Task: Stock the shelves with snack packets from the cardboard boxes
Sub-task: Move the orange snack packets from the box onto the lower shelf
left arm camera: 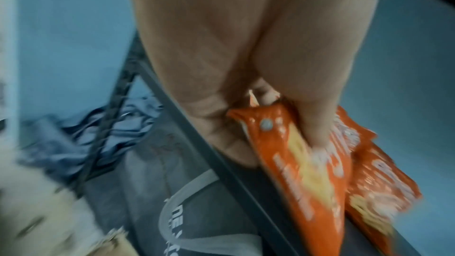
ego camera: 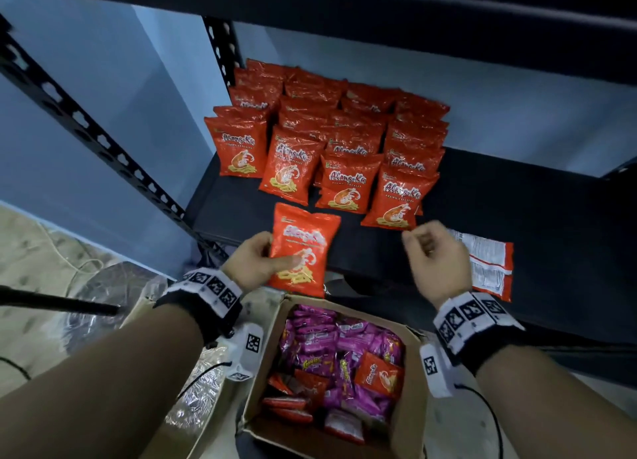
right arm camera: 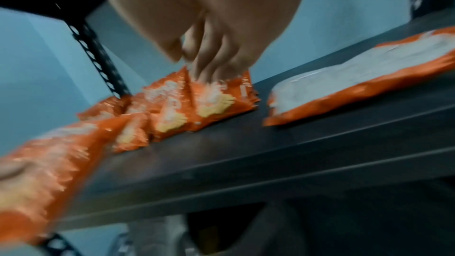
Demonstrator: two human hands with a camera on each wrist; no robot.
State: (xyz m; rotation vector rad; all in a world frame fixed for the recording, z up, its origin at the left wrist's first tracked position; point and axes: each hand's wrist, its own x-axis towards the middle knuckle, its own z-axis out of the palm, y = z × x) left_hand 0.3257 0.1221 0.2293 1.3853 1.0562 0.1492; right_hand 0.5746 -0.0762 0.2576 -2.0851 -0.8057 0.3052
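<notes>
The left hand (ego camera: 253, 264) is gripping an orange packet (ego camera: 303, 248) by its edge over the shelf (ego camera: 517, 196) front, while the right hand (ego camera: 436, 253) is hovering empty with fingers loosely curled, just in front of the rows (ego camera: 331, 138) already standing there. One packet is lying face-down (ego camera: 489, 265) at the right, and the box (ego camera: 410, 420) below is holding many more, so plenty is waiting

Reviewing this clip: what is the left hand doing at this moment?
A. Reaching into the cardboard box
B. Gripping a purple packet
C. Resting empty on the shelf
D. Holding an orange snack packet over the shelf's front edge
D: the left hand grips an orange snack packet by its lower left side, above the shelf edge.
</notes>
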